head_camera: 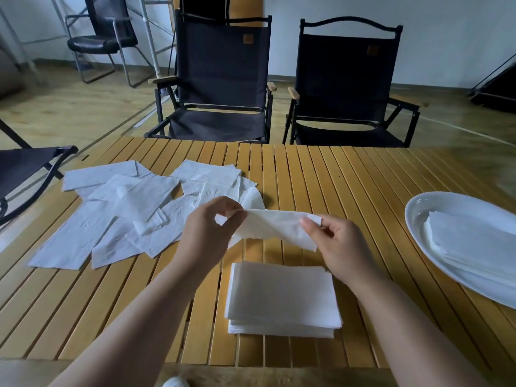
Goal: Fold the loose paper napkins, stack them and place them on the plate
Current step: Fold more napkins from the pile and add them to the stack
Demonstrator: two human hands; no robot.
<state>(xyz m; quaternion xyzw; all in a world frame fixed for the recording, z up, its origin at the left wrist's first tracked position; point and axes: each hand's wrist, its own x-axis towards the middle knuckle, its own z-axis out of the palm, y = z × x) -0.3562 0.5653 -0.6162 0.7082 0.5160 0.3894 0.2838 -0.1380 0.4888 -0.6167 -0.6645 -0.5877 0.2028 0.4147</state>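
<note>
One white paper napkin (275, 227) is held up at frame centre, above the yellow slatted wood counter (349, 177). Its left end is pinched by the left grip (206, 233) and its right end by the right grip (337, 247), thumb & fingers curled on the paper. A neat stack of folded white napkins (282, 297) is seen just below, lower centre. Loose unfolded white napkins (125, 213) are strewn centre-left. At the right edge, a white oval plate (413, 219) is seen w/ more folded napkins (474, 244) on it. Two black folding chairs (223, 79) are set behind the counter, top of frame.
</note>
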